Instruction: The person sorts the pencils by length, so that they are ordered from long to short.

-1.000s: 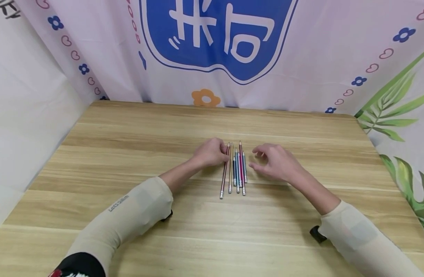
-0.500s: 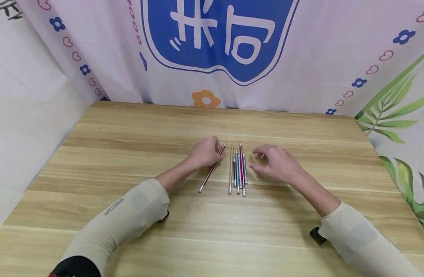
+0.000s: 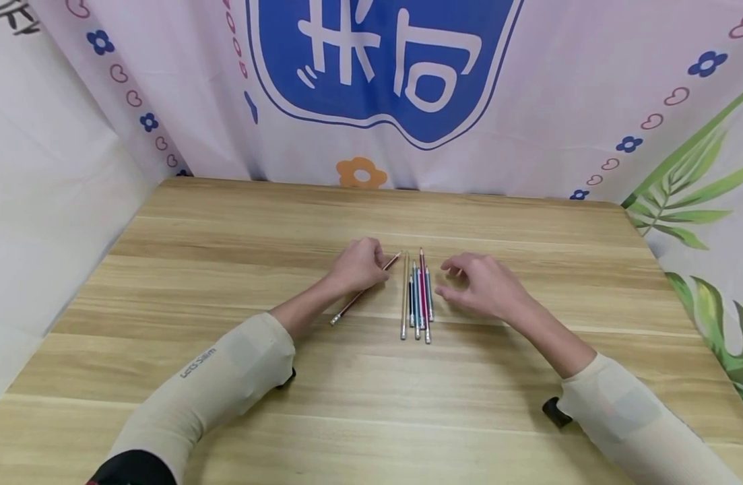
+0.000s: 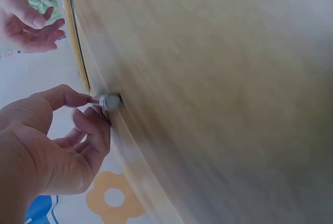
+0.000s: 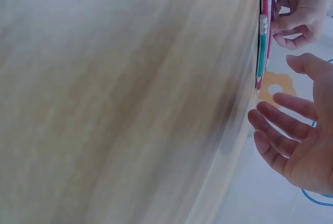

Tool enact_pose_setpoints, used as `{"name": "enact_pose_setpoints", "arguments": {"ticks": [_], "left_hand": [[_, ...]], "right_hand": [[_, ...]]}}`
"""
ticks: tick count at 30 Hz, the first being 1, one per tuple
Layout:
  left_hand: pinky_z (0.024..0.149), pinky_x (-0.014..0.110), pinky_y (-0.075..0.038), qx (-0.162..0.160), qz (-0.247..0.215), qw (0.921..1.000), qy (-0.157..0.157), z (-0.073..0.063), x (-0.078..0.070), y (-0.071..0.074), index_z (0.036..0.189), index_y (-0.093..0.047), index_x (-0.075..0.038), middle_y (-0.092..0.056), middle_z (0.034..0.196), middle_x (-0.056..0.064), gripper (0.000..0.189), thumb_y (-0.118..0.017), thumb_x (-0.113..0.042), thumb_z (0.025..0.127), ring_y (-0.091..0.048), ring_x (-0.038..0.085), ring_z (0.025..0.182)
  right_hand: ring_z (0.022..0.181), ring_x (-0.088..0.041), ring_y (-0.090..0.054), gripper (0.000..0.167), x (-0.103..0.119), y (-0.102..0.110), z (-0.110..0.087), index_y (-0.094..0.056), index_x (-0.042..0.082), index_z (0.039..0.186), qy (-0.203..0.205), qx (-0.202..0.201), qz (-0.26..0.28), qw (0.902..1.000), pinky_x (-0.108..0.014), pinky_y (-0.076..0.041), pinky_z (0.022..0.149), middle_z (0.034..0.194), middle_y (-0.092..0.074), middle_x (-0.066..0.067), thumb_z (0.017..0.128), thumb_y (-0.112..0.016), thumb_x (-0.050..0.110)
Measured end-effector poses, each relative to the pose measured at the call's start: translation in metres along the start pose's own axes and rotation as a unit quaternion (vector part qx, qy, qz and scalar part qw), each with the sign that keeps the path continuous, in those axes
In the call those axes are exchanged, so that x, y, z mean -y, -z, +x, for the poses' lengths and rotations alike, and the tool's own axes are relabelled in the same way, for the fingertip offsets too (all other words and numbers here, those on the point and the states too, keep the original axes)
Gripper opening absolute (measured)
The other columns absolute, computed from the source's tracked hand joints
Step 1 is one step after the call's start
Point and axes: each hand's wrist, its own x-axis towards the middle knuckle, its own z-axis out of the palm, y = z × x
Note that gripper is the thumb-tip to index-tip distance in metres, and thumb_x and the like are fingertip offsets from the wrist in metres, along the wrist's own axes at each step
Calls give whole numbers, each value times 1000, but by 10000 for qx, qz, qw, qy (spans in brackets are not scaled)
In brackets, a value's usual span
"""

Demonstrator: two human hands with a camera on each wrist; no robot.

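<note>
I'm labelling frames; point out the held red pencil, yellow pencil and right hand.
Held red pencil (image 3: 349, 306), head view: eraser-end shaft.
Yellow pencil (image 3: 404, 296), head view: mid-shaft.
Right hand (image 3: 481, 285), head view: back of hand.

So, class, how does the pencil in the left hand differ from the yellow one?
The held pencil slants; the yellow pencil points nearly straight up the head view. The left hand pinches the held pencil; no hand touches the yellow pencil. The held pencil is dark red, unlike the yellow pencil. Both have silvery near ends.

Booth-like indoor spot: wood-grain table (image 3: 420, 397), printed cloth backdrop (image 3: 565, 101).
</note>
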Motion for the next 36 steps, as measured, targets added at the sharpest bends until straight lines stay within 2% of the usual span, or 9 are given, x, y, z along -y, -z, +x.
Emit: {"name": "enact_pose_setpoints", "arguments": {"ticks": [5, 13, 18, 23, 30, 36], "left_hand": [[66, 30, -49, -55, -138, 9999, -85, -1, 4, 3, 95, -67, -6, -70, 89, 7, 21, -83, -11, 84, -60, 19, 74], [56, 22, -45, 35, -974, 9947, -315, -4, 14, 12, 97, -63, 0, -65, 73, 5, 16, -77, -1, 88, -56, 13, 63], [58, 21, -49, 124, -1329, 9899, -470, -5, 21, 18, 99, -62, 3, -67, 78, 9, 17, -75, 5, 87, -59, 15, 67], [59, 22, -51, 224, -1563, 9864, -466, -4, 30, 22, 103, -61, 4, -65, 82, 12, 21, -73, 10, 87, -60, 17, 69], [60, 23, -53, 338, -1607, 9848, -569, -7, 35, 29, 107, -64, 6, -61, 85, 10, 20, -69, 12, 89, -59, 19, 74], [60, 21, -48, 256, -1582, 9848, -671, -10, 40, 32, 110, -70, 6, -60, 82, 9, 21, -69, 12, 90, -55, 17, 75]], "right_hand": [[95, -28, -70, 47, 2, -1, 1, -71, -2, 122, 68, 25, 69, 10000, -44, -59, 85, 107, -74, -15, 90, -80, 31], [94, -28, -70, 46, 6, -1, 3, -71, -2, 121, 50, 36, 125, 9999, -44, -59, 83, 105, -74, -14, 90, -81, 30], [94, -27, -69, 48, 7, -3, 4, -70, -3, 123, 55, 81, 193, 9998, -44, -59, 85, 105, -74, -14, 90, -81, 30], [95, -27, -69, 49, 7, -3, 4, -69, -3, 124, 36, 103, 195, 9997, -43, -59, 85, 105, -74, -13, 90, -81, 30], [94, -27, -69, 49, 7, -4, 6, -70, -3, 124, 82, 88, 186, 9998, -43, -59, 84, 104, -74, -12, 90, -81, 30], [93, -26, -69, 49, 8, -4, 8, -70, -3, 124, 100, 94, 199, 9997, -43, -59, 83, 103, -74, -12, 89, -82, 30]]}}
